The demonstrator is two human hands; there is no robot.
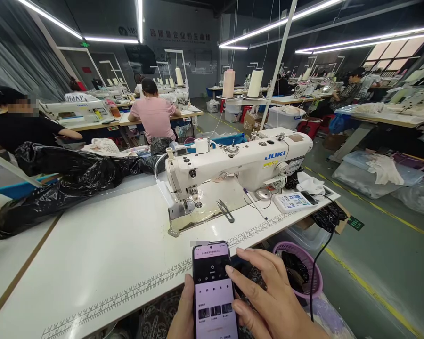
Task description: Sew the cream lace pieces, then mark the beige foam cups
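Note:
A smartphone [214, 301] with a lit screen stands upright at the bottom centre, in front of the table edge. My left hand [182, 313] is closed around its left side, the thumb along the edge; the fingers behind it are hidden. My right hand [273, 296] is at the phone's right side with its fingers spread. One fingertip lies over the screen's upper right; I cannot tell whether it touches. Beyond the phone is a white sewing machine [229, 160]. On its bed lie thread snips [225, 211] and a pen [255, 203].
The white table [102, 249] has a ruler strip along its front edge. Black plastic bags [63, 183] lie at left. A small box [292, 202] sits at right, with a purple basket [316, 278] below. Two thread cones [229, 84] stand behind. Other people work at machines beyond.

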